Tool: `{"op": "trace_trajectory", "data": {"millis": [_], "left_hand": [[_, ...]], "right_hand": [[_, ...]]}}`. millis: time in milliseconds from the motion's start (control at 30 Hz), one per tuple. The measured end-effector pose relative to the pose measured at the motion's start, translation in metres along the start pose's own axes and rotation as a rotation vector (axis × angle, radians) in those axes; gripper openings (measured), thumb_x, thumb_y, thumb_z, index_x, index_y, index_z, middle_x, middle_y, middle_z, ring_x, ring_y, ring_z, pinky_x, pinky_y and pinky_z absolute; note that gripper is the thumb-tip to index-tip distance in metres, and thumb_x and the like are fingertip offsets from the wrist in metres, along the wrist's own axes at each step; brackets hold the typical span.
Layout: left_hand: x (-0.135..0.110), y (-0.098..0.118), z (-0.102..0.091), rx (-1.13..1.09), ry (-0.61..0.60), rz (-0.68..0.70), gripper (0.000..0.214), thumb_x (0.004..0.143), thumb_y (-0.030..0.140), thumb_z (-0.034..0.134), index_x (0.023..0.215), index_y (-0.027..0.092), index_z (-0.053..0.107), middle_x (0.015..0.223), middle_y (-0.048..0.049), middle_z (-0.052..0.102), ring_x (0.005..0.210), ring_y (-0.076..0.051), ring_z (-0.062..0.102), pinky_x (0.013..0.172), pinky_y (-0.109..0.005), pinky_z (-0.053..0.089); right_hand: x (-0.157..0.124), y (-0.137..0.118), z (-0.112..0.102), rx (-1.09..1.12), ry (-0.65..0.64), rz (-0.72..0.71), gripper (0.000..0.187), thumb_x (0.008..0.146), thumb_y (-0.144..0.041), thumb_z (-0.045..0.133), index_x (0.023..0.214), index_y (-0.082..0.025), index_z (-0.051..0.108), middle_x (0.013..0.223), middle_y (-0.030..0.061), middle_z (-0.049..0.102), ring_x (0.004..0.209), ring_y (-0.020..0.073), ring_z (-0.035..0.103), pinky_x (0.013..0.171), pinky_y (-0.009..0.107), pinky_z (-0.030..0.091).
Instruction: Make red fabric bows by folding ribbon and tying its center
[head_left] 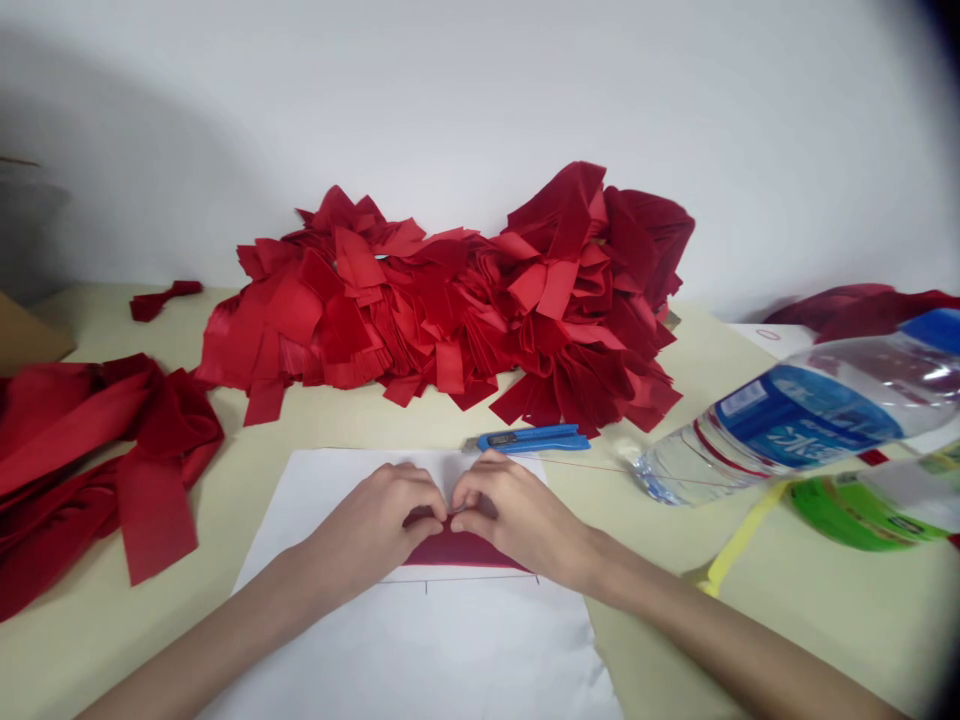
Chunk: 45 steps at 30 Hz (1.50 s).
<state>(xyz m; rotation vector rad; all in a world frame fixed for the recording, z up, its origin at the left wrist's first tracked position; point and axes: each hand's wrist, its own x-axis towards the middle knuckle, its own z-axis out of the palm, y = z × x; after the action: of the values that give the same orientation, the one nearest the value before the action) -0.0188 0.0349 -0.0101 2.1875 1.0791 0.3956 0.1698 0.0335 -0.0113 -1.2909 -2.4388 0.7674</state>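
A piece of red velvet ribbon (pixel 471 550) lies across a white sheet of paper (pixel 420 650), just above a ruled line with short tick marks. My left hand (pixel 390 515) pinches the ribbon's upper edge with thumb and forefinger. Close beside it, my right hand (pixel 517 515) is also closed in a pinch on the ribbon, the fingertips of both hands nearly touching. Whether something thin is between the fingertips cannot be made out. Beyond the right hand, a blue box cutter (pixel 534 438) rests at the paper's top edge.
A large heap of red ribbon pieces (pixel 450 310) stands against the wall. More red ribbon (pixel 157 500) lies at left. On the right are a tilted water bottle (pixel 810 415), with a thin red thread running toward it, a green-labelled container (pixel 855 515) and a yellow strip (pixel 739 545).
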Motion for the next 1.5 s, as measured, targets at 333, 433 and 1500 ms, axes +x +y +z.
{"op": "trace_trajectory", "data": {"millis": [333, 433, 1500], "left_hand": [[-0.003, -0.004, 0.003, -0.024, 0.005, 0.024, 0.022, 0.083, 0.013, 0.05, 0.073, 0.022, 0.067, 0.077, 0.0008, 0.066, 0.076, -0.016, 0.058, 0.071, -0.028, 0.045], [-0.004, -0.005, 0.001, -0.027, -0.006, 0.029, 0.023, 0.084, 0.013, 0.048, 0.077, 0.023, 0.068, 0.08, 0.0002, 0.067, 0.078, -0.016, 0.059, 0.073, -0.029, 0.046], [0.014, 0.01, -0.008, 0.111, -0.056, -0.139, 0.014, 0.068, 0.007, 0.046, 0.062, 0.019, 0.052, 0.088, -0.004, 0.056, 0.084, -0.021, 0.052, 0.073, -0.034, 0.042]], "right_hand": [[-0.019, -0.022, -0.005, -0.218, 0.077, -0.206, 0.009, 0.084, -0.022, 0.057, 0.085, -0.018, 0.065, 0.085, 0.0045, 0.061, 0.097, 0.0217, 0.048, 0.092, 0.037, 0.038], [-0.024, -0.022, -0.011, -0.206, 0.026, -0.19, 0.01, 0.083, -0.022, 0.059, 0.09, -0.018, 0.065, 0.09, 0.0038, 0.062, 0.098, 0.021, 0.048, 0.091, 0.035, 0.04], [-0.04, -0.018, 0.023, -0.524, 0.076, -0.424, 0.014, 0.087, -0.009, 0.047, 0.083, -0.012, 0.06, 0.086, 0.0052, 0.06, 0.089, 0.0198, 0.048, 0.082, 0.034, 0.039]]}}
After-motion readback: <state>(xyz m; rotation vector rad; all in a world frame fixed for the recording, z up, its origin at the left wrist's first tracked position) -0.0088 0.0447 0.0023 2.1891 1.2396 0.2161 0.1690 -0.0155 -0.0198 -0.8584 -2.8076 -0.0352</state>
